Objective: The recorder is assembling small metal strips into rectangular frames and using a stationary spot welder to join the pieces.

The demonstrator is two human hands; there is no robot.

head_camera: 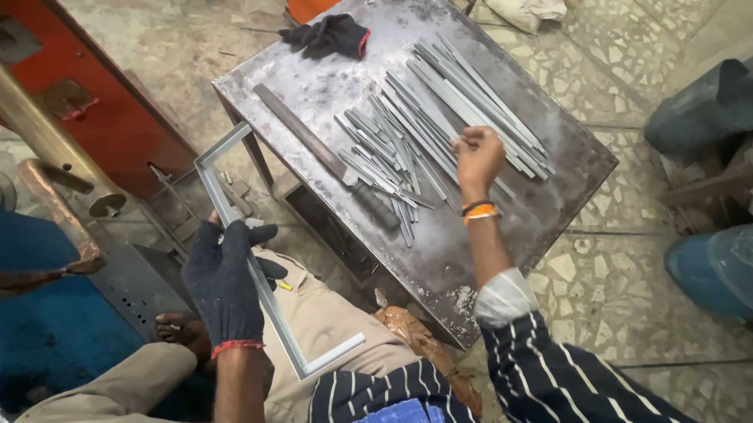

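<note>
Care suits this pick: the bare right hand (478,156) pinches one strip in the metal strips (428,126) mid-bench (511,232), best drawn out lengthwise, while the gloved left hand (225,279) clamps the angled frame (257,266) near-left, held level.

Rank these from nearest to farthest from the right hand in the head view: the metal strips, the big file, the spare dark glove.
1. Metal strips: under the right hand, on the table.
2. Big file: to its left.
3. Spare dark glove: at the table's far corner.
</note>
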